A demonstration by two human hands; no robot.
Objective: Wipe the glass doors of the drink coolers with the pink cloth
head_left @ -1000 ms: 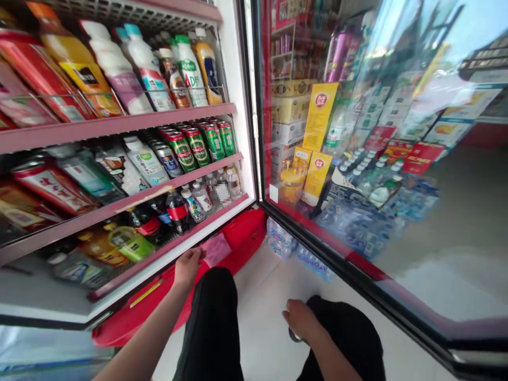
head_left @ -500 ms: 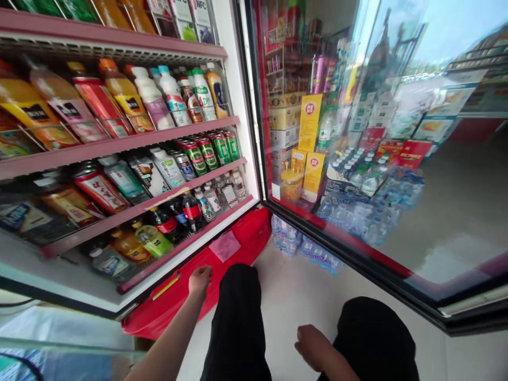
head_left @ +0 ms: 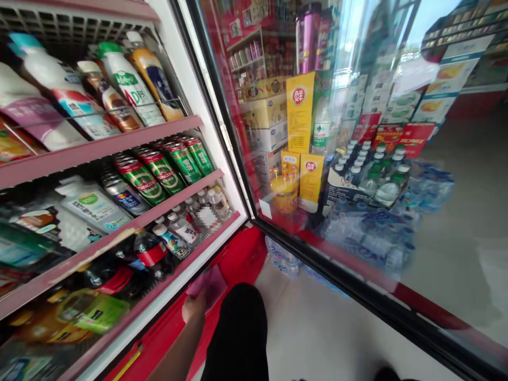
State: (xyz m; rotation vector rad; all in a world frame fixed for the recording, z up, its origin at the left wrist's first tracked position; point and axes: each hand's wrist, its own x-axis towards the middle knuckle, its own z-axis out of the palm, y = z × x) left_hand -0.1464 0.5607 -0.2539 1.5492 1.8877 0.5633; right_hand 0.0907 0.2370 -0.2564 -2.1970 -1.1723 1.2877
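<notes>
Left hand (head_left: 193,309) touches pink sheet (head_left: 207,287) on red cooler base (head_left: 242,254); fingers (head_left: 189,312): grip cannot be told. Tsingtao cans (head_left: 161,172) on shelf (head_left: 130,225); bottle label (head_left: 89,206) reads 100%.

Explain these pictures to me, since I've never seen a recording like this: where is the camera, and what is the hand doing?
This view comes from a camera worn on a person's head, looking forward and down past their black trouser leg. Their left hand is at a pink sheet by the red base of an open drinks cooler; whether it grips the sheet is hard to tell. The shelves hold green cans and bottles. The right hand is out of view. The cooler's glass door stands open on the right.
</notes>
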